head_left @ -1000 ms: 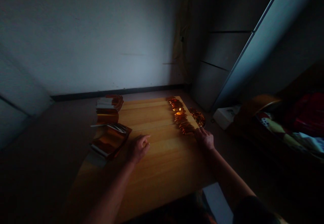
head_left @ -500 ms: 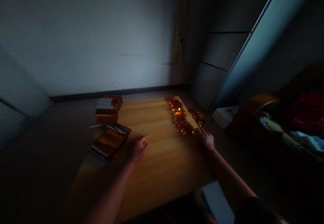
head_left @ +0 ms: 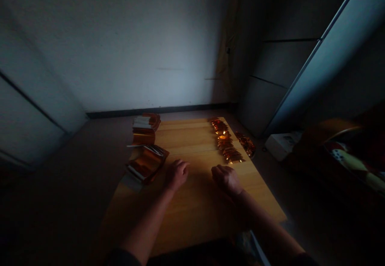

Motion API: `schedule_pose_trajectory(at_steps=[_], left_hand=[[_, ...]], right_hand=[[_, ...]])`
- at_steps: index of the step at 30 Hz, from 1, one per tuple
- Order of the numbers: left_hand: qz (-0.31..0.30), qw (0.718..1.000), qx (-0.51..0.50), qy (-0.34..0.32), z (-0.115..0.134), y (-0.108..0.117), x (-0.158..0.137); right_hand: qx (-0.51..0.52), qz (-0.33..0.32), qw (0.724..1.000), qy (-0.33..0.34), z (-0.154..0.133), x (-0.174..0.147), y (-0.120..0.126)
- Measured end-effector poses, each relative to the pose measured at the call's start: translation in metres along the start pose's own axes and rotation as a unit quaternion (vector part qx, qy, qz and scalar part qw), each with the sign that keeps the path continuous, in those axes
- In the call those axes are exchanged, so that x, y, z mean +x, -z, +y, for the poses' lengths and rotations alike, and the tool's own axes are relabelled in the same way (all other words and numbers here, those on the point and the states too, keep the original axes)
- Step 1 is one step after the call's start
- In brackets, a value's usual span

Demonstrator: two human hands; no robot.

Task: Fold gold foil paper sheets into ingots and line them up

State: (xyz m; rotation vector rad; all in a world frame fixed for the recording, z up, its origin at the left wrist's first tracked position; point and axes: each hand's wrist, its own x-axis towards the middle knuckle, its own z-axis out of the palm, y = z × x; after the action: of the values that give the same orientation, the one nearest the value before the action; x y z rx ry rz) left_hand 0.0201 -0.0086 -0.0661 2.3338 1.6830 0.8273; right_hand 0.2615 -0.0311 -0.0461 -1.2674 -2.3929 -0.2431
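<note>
Foil stack [head_left: 149, 162] sits left of centre, just left of the left hand [head_left: 177, 175]; the shiny row [head_left: 225, 141], right of centre, runs lengthwise up-frame, nearer the right hand [head_left: 227, 179]. Left curls loosely, right more tightly; whether either grips anything, I can't make out.

On the rectangular pale-wood table [head_left: 186, 135], stacked shiny copper-coloured sheets [head_left: 148, 161] are lying at ten o'clock, glittering copper-coloured foil pieces [head_left: 225, 142] at one. The bare left hand [head_left: 177, 174] is showing bent fingers near the sheets; the bare right hand [head_left: 227, 179], curled fingers at the pieces' six o'clock.
</note>
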Motion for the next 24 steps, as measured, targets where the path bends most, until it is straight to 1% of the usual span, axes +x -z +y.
schedule_pose_trajectory(at_steps=[3, 5, 6, 7, 10, 12, 13, 15, 17, 19, 21, 24], left_hand=[[0.023, 0.998, 0.052, -0.012, 0.002, 0.01, 0.0], [0.042, 0.994, 0.097, 0.009, 0.0, 0.026, 0.0], [0.048, 0.99, 0.127, 0.036, -0.002, 0.037, 0.001], [0.038, 0.984, 0.16, 0.067, -0.005, 0.049, 0.001], [-0.03, 0.952, 0.254, 0.17, -0.018, 0.081, 0.003], [-0.072, 0.925, 0.28, 0.245, -0.026, 0.094, 0.004], [-0.087, 0.914, 0.284, 0.278, -0.03, 0.096, 0.004], [-0.118, 0.902, 0.282, 0.306, -0.036, 0.095, 0.003], [-0.145, 0.903, 0.272, 0.298, -0.04, 0.089, 0.001], [-0.152, 0.907, 0.267, 0.288, -0.042, 0.082, -0.001], [-0.146, 0.91, 0.269, 0.278, -0.044, 0.079, -0.003], [-0.13, 0.918, 0.265, 0.267, -0.047, 0.079, -0.006]], right_hand=[[0.016, -0.039, 0.999, 0.0, -0.024, 0.028, -0.017], [0.02, -0.058, 0.998, -0.026, -0.031, 0.043, -0.028], [0.02, -0.06, 0.997, -0.045, -0.032, 0.048, -0.032], [0.025, -0.063, 0.996, -0.056, -0.032, 0.052, -0.036], [0.044, -0.068, 0.994, -0.078, -0.029, 0.056, -0.045], [0.056, -0.068, 0.992, -0.085, -0.027, 0.055, -0.048], [0.061, -0.066, 0.992, -0.087, -0.026, 0.054, -0.05], [0.073, -0.057, 0.992, -0.091, -0.026, 0.053, -0.052], [0.081, -0.045, 0.991, -0.094, -0.026, 0.052, -0.054], [0.083, -0.034, 0.991, -0.099, -0.027, 0.051, -0.056], [0.083, -0.027, 0.991, -0.101, -0.027, 0.051, -0.057], [0.085, -0.02, 0.991, -0.097, -0.027, 0.052, -0.058]])
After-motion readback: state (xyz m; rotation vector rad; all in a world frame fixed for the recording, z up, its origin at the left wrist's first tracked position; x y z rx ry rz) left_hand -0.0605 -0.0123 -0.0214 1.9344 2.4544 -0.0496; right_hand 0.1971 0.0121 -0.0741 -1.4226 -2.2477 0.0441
